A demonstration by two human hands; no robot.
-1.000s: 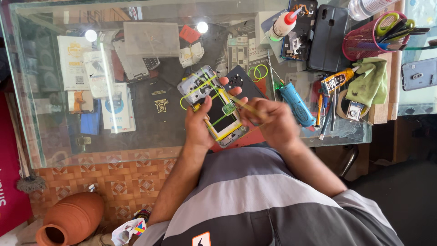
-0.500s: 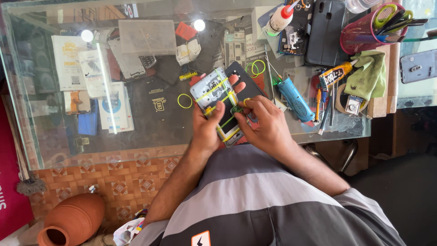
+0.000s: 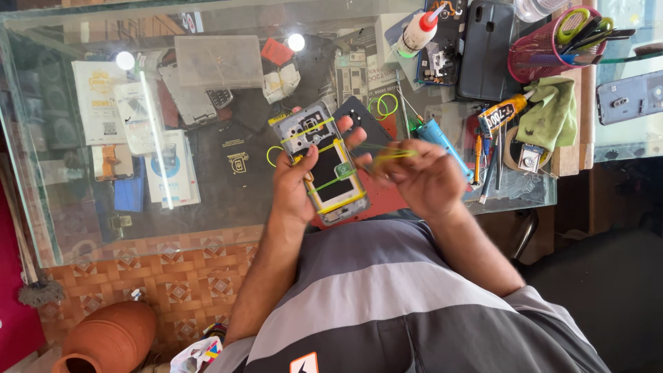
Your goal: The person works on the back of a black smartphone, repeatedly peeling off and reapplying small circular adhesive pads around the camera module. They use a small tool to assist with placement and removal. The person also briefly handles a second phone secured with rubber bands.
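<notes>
Over the glass counter, banding an opened phone.
Left hand grips phone; right hand pinches a yellow rubber band — stretch evenly.

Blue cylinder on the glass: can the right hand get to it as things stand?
Probably yes. The blue cylinder lies just beyond the right hand with nothing between, but that hand is stretching a yellow rubber band, so it would need to free its fingers first.
</notes>
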